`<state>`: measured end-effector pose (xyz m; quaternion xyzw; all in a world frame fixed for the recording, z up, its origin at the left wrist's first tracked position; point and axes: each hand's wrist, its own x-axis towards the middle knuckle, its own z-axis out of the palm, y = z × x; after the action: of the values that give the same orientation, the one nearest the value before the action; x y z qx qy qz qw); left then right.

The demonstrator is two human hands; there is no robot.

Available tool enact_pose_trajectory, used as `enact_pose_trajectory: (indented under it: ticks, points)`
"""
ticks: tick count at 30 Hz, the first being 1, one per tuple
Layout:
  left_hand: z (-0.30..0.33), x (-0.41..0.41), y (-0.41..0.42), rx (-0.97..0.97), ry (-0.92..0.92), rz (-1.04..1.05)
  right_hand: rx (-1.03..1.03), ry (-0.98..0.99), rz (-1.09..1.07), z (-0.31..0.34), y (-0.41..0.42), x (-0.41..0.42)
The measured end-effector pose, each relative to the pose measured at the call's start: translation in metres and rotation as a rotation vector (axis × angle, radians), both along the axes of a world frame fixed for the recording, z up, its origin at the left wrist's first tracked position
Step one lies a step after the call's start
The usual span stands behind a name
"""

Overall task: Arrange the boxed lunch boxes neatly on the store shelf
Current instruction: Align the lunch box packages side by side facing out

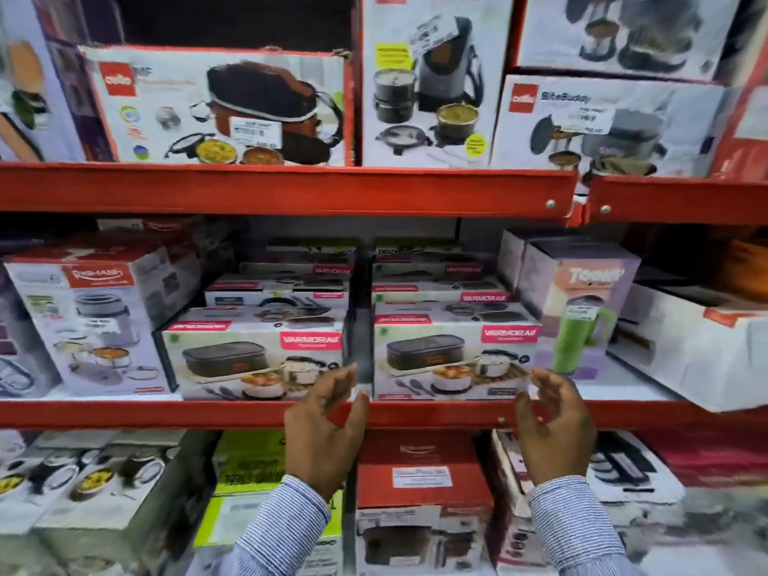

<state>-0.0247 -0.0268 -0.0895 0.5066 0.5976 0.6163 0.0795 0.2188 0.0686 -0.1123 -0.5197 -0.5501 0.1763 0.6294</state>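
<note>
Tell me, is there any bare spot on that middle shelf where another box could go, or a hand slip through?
One narrow dark gap runs between the two Varmora stacks, left and right; a hand might pass, hardly a box. A bare strip of shelf lies in front of the mug box. Elsewhere the boxes stand packed. Both hands, left and right, hover open at the shelf's edge.

Both hands, left hand (322,430) and right hand (555,428), hover open-fingered before the right Varmora box (455,361) on the red shelf (166,413).
</note>
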Motion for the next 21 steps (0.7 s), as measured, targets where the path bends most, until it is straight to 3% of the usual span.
enact_pose_trajectory:
  ticks: [8,21]
  points:
    - [-0.001,0.046,0.036,-0.307,0.113,0.146,-0.213,-0.183,0.231,0.000,0.040,0.044]
    - [-0.004,0.048,0.047,-0.261,0.102,0.129,-0.254,-0.265,0.265,0.004,0.051,0.049]
